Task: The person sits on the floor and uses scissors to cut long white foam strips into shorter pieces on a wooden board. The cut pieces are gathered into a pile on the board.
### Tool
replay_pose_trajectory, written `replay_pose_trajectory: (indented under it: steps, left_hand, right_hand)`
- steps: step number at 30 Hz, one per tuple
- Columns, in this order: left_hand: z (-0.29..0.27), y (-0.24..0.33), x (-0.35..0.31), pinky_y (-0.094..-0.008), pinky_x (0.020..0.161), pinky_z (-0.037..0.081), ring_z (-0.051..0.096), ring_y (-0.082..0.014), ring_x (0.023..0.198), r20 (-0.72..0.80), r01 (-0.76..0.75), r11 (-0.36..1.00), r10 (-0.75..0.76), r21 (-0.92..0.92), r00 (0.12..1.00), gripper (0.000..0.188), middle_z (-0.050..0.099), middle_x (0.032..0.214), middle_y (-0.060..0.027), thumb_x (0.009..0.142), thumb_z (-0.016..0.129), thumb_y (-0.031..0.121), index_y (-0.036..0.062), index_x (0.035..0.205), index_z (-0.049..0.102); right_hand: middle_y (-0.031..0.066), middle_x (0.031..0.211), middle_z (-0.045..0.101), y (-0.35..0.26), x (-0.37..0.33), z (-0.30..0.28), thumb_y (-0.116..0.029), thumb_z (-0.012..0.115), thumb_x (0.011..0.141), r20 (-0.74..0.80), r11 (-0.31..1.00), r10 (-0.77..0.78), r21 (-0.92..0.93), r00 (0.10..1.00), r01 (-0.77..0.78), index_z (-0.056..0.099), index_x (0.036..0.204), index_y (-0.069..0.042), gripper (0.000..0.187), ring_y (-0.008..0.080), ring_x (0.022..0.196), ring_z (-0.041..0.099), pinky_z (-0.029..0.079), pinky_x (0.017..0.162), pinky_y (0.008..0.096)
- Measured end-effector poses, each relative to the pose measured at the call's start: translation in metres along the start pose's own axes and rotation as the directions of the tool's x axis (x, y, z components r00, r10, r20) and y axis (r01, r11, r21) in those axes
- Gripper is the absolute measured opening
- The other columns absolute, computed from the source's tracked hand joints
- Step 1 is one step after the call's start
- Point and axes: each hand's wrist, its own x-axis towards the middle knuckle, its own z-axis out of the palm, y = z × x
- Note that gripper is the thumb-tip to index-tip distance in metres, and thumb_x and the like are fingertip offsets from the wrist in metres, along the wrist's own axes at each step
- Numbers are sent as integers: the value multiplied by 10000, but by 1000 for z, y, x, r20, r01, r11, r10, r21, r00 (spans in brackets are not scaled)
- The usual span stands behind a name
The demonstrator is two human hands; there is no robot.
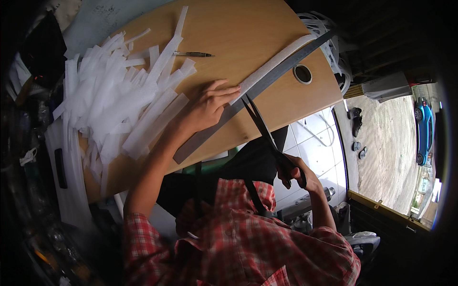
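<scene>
A long white foam strip [279, 59] lies diagonally across the wooden table, along a dark grey flat bar [281, 70]. My left hand [211, 107] rests with outstretched fingers at the near end of the strip, its fingertips pressing there. In my right hand [300, 175] is a pair of black scissors [263, 125], my fingers through the handles. The blades are slightly apart, and their tips reach the bar beside the end of the strip, close to my left fingertips. Left of that hand, a large loose pile of cut white foam strips [114, 95] covers the tabletop.
A black pen [193, 54] lies beside the pile, on the wooden table [229, 28]. Toward the right edge is a round grommet hole [302, 74]. More white strips [334, 52] hang beyond that edge. A dark phone-shaped object [60, 168] lies at left.
</scene>
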Motion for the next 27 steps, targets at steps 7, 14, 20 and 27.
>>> replay_pose_trajectory:
  steps: [7,14,20,27]
  left_hand:
    - [-39,14,-29,-420,1114,359,458,-284,1315,76,15,976,-32,215,997,365,607,1341,-36,837,599,-22,27,1189,681]
    - [-68,33,-99,-465,1156,322,413,-294,1375,141,60,941,-113,334,983,412,607,1341,-26,791,582,-47,33,1181,688]
    - [-86,45,-129,-535,1171,269,403,-295,1391,144,115,947,-163,299,976,386,645,1289,-36,795,573,-51,50,1139,717]
    - [-101,45,-143,-530,1158,277,412,-277,1382,188,88,947,-151,310,970,361,665,1235,-39,730,634,-43,44,1067,730]
  right_hand:
    - [21,677,529,-3,9,-1,-955,447,657,-15,999,34,3,999,-34,569,1052,72,1108,96,544,530,408,501,253]
    - [25,682,534,-2,16,-1,-951,479,639,41,997,80,21,996,-81,529,1223,100,1203,97,545,529,410,496,254]
    - [33,704,540,-3,21,0,-947,497,629,57,996,88,25,994,-90,516,1256,103,1223,102,548,528,423,496,265]
    - [36,703,544,2,19,-3,-935,514,637,72,996,79,30,994,-81,515,1257,108,1214,108,544,527,425,497,274]
